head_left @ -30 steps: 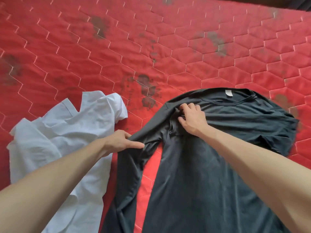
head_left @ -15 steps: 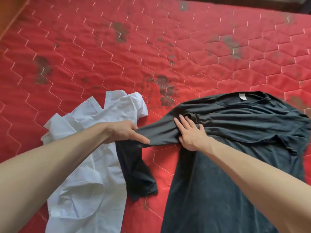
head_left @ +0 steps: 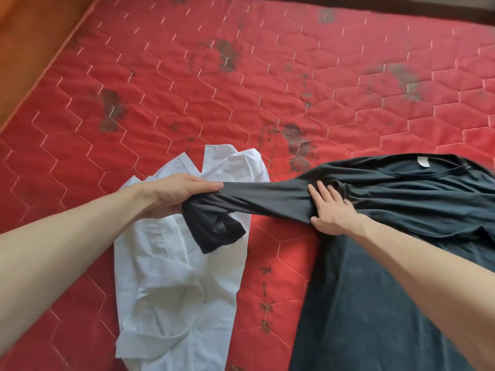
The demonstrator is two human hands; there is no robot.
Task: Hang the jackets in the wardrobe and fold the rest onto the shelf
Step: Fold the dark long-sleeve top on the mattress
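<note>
We see our left hand [head_left: 184, 195] grasping the long sleeve [head_left: 265, 202] of the dark shirt [head_left: 401, 210], pulling it out sideways so its cuff end droops over the white shirt [head_left: 171, 277]. Our right hand [head_left: 330, 210] lies flat with straight fingers, pressing the dark shirt at the shoulder where the sleeve joins. The dark shirt is spread on the red quilted mattress [head_left: 267, 84], collar toward the far side, its body running off the near edge of the view. The crumpled white shirt lies just beside it to the left, a strip of mattress between them. Beyond both garments the mattress stretches open to its far edge and to the wooden frame [head_left: 32, 49] at the far left.
</note>
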